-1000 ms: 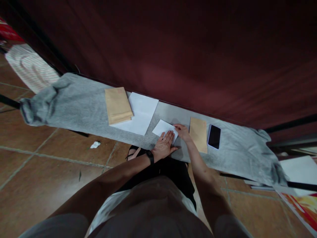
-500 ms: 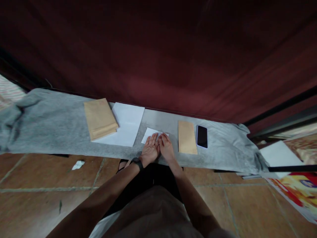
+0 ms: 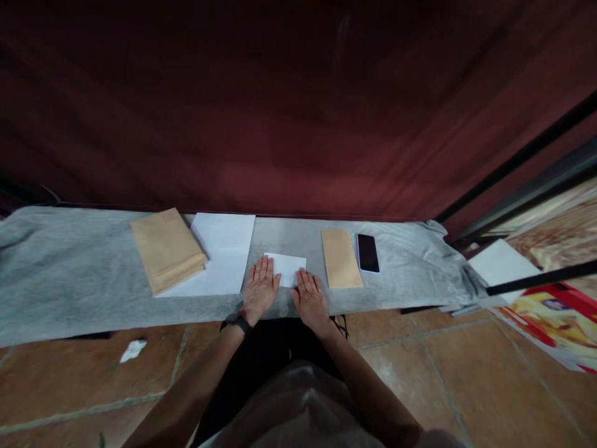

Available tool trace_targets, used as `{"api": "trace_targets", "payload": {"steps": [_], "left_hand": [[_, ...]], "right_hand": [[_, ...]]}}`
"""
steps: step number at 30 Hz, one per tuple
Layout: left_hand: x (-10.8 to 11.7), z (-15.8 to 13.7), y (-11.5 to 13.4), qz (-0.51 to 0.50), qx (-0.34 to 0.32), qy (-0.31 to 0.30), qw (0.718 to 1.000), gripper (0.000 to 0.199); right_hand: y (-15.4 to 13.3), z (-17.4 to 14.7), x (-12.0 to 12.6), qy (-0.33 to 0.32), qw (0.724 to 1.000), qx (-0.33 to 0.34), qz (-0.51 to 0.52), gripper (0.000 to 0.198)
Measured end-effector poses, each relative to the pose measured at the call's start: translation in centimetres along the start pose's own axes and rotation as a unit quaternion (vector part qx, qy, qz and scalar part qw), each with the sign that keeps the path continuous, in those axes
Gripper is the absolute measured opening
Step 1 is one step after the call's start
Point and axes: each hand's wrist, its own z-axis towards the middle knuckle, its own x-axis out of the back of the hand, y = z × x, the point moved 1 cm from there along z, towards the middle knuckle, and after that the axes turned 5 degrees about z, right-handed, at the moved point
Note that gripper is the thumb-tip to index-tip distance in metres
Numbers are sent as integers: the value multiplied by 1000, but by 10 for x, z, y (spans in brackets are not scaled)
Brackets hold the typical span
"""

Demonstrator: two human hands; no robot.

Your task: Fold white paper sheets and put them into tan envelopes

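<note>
A small folded white paper lies flat on the grey cloth in front of me. My left hand rests palm down on its left edge, fingers stretched out. At the paper's right edge lies my right hand, also flat, with its fingertips on or beside the lower right corner. To the right is a single brown envelope. Larger white sheets lie left of my hands, partly covered by a stack of brown envelopes.
A phone lies right of the single envelope. The narrow bench under the grey cloth backs onto a dark red surface. Black bars and a red and yellow package are at the right. A white scrap lies on the tiled floor.
My hands were together over the folded paper, the left palm turned up. They have moved apart to its two sides, palms down, and more of the paper shows. The view has shifted slightly.
</note>
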Motion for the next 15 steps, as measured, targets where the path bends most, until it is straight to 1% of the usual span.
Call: {"api": "trace_targets", "payload": {"steps": [3,5,8,10,12,15], "left_hand": [[3,-3,1,8,9,2,1000,64],[4,-4,1,11,8,-1,1000,65],[4,-4,2,13,2,-3,1000,66],[3,-3,2,11,2,0,1000,65],[4,-4,2,6,4,5,1000,65],[7,-5,-1,-18,-2,15,1000,63]], "right_hand": [[4,15,5,24,997,-74,13,47],[5,28,10,27,992,-120,28,47],[5,47,13,27,978,-186,86,45],[4,56,12,36,965,-223,130,40],[4,61,10,44,957,-236,160,33],[3,65,11,44,955,-220,192,23]]}}
